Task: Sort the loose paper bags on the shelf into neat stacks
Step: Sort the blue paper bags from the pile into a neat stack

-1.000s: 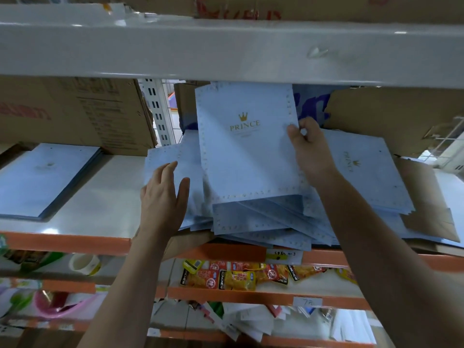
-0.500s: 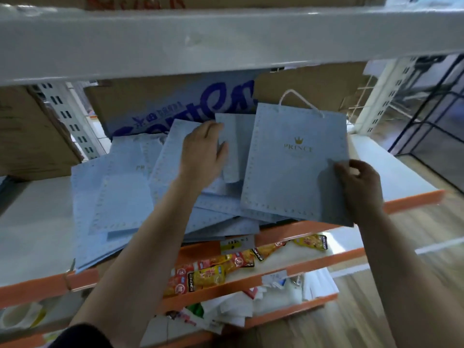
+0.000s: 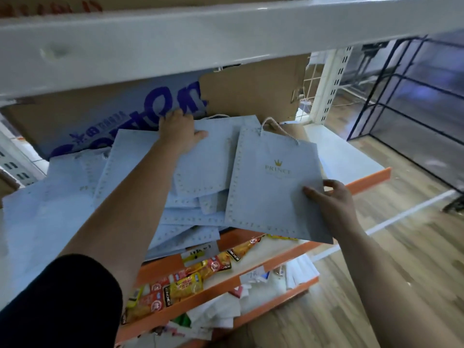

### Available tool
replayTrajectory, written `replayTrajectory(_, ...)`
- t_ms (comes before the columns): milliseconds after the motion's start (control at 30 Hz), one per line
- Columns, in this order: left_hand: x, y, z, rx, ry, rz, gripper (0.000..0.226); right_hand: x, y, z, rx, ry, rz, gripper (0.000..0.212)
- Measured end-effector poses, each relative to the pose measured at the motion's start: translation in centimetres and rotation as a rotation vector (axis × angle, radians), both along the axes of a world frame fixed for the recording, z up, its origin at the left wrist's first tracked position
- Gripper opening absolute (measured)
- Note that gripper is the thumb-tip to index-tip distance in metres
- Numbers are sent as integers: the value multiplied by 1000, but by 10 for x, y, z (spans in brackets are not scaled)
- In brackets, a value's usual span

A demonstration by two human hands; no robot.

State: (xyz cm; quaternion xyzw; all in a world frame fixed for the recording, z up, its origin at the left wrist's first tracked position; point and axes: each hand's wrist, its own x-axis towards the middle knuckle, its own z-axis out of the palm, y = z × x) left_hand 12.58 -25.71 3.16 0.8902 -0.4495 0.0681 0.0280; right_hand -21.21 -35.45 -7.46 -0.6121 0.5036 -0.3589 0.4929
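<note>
— Right hand [image 3: 331, 204]?
— Clamped on the lower right corner of a pale blue PRINCE bag [image 3: 268, 192]: thumb across the printed face, other fingers curled beneath and mostly hidden.
— And the bag's place?
— At the right end of the pile of paper bags [image 3: 185, 222], overlapping it, lower edge jutting out past the orange front rail of the shelf [image 3: 371, 177]. Gold crown logo facing up, rope handle [image 3: 275, 128] pointing toward the back.
— Left hand [image 3: 178, 131]?
— Stretched to the back of the pile, fingers hooked over the far edge of the rear bag [image 3: 211, 156], thumb spread flat on its face. Fingertips out of sight behind that edge.
— Pile itself?
— Loose, fanned at odd angles, spilling across the middle of the shelf, several corners hanging over the rail.
— Behind?
— A cardboard carton with blue lettering [image 3: 120, 114], just beyond the left knuckles; plain brown cardboard [image 3: 253, 89] beside it.
— Below?
— Snack packets [image 3: 185, 285] on the next shelf down.
</note>
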Motion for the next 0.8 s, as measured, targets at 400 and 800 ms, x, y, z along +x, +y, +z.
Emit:
replayTrajectory(400, -9, 51, 5, -140, 194, 22, 48, 47, 9, -6, -14, -31, 113, 44)
replayTrajectory(800, -15, 70, 5, -121, 271, 65, 40, 83, 9, 5, -28, -126, 164, 47)
